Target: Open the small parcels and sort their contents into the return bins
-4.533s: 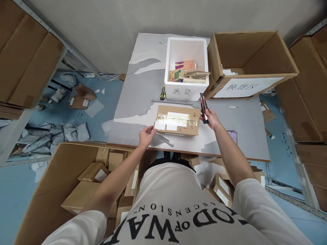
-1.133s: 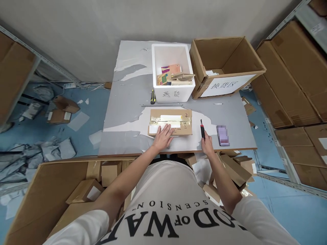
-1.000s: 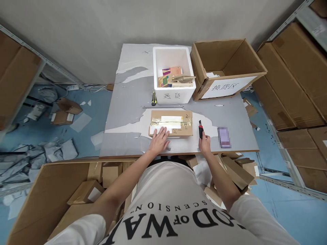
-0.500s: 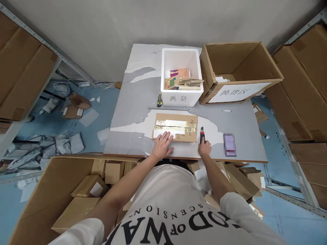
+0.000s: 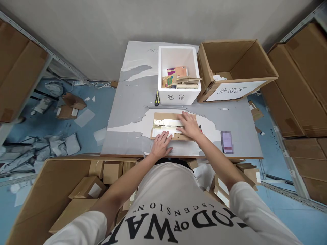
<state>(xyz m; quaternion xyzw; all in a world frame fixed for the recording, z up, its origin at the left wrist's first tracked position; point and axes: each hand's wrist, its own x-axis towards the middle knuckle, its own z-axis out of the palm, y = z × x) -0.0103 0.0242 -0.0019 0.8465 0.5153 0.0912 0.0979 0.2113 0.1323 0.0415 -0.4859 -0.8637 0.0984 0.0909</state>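
Note:
A flat brown cardboard box [image 5: 159, 115] with white labels and shiny tape lies on the table in front of me. My left hand [image 5: 161, 144] rests on its near edge, fingers spread. On the box's right half lies my right hand [image 5: 189, 125], fingers stretched out over the label and nothing gripped. A small red part of a utility knife [image 5: 200, 128] shows just beyond my right wrist; the rest of it is hidden by the hand and arm.
Behind the box stand a white foam bin [image 5: 178, 97] holding books and packets, and a large open carton [image 5: 237, 92]. A yellow-black cutter [image 5: 157, 98] lies beside the bin. A phone [image 5: 227, 142] is at the right. Below the table edge, a big carton [image 5: 68, 170] holds smaller boxes.
My right hand has let go of the utility knife on the table and moved up and left onto the box. My left hand stays on the near edge.

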